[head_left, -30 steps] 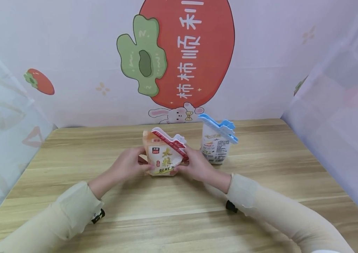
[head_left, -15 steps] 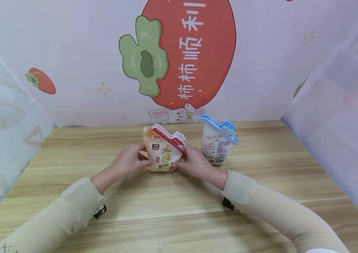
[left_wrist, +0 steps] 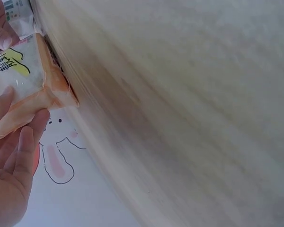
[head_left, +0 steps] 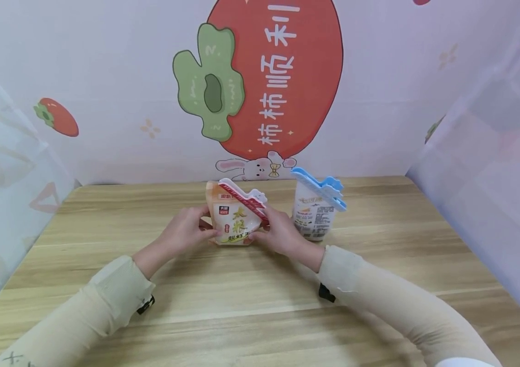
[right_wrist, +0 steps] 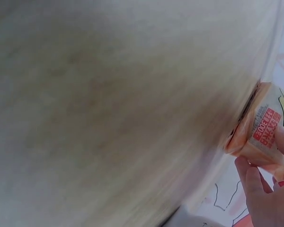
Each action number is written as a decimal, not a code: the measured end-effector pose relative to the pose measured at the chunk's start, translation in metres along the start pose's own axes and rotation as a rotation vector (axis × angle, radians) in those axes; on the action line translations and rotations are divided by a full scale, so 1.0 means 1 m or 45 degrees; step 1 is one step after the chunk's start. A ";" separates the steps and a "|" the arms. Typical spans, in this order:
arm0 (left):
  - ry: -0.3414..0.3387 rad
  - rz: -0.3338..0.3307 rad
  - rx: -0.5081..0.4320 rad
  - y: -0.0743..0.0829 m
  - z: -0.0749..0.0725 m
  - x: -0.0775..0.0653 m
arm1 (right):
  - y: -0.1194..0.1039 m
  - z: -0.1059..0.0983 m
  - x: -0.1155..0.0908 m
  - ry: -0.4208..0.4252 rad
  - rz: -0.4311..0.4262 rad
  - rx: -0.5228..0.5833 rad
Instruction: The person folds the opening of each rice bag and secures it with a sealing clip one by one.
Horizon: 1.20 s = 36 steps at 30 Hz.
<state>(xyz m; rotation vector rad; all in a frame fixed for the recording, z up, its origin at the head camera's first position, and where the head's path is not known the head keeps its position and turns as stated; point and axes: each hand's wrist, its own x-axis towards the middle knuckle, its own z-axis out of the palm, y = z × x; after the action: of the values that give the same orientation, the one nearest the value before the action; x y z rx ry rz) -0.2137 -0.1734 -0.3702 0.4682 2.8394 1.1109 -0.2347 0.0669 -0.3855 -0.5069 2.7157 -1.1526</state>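
A small orange-and-white rice bag [head_left: 233, 223] stands upright at the far middle of the table. A red-and-white bag clip [head_left: 244, 199] sits slantwise across its top right corner. My left hand [head_left: 187, 229] grips the bag's left side, thumb on the front and fingers behind. On the other side my right hand [head_left: 280, 234] holds it with the thumb on the front near the lower right, close under the clip. In the left wrist view the bag's orange bottom edge [left_wrist: 59, 90] shows near the table surface.
Just right of my right hand stands a white printed bag [head_left: 313, 216] with a blue bag clip [head_left: 319, 187] slanted over its top. The wooden table [head_left: 232, 311] reaches back to a wall cloth [head_left: 127, 148] printed with a large persimmon and a rabbit.
Both hands have moved the rice bag a little away from the body, toward the back wall. Their hold looks the same. The blue-clipped bag stays where it stood.
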 end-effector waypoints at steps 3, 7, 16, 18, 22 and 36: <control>0.003 0.000 -0.008 0.000 0.000 -0.001 | 0.000 0.002 0.002 0.002 0.007 -0.001; 0.013 0.007 -0.008 -0.002 0.001 -0.002 | 0.001 0.002 0.004 -0.013 0.000 0.000; 0.014 0.010 -0.043 -0.006 0.001 0.002 | 0.000 -0.004 0.009 -0.101 0.002 0.050; 0.005 0.012 -0.066 -0.008 0.002 0.003 | 0.001 -0.007 0.008 -0.123 0.004 0.060; -0.018 0.015 -0.096 -0.015 0.002 0.002 | 0.004 -0.014 -0.001 -0.167 0.039 0.042; 0.022 -0.030 0.072 -0.017 -0.013 -0.026 | 0.025 -0.053 -0.082 -0.205 -0.154 0.085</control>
<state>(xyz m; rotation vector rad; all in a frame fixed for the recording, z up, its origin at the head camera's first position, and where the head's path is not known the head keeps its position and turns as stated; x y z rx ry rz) -0.1951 -0.2015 -0.3739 0.4299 2.8898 1.0381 -0.1787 0.1483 -0.3658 -0.7293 2.5315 -1.1710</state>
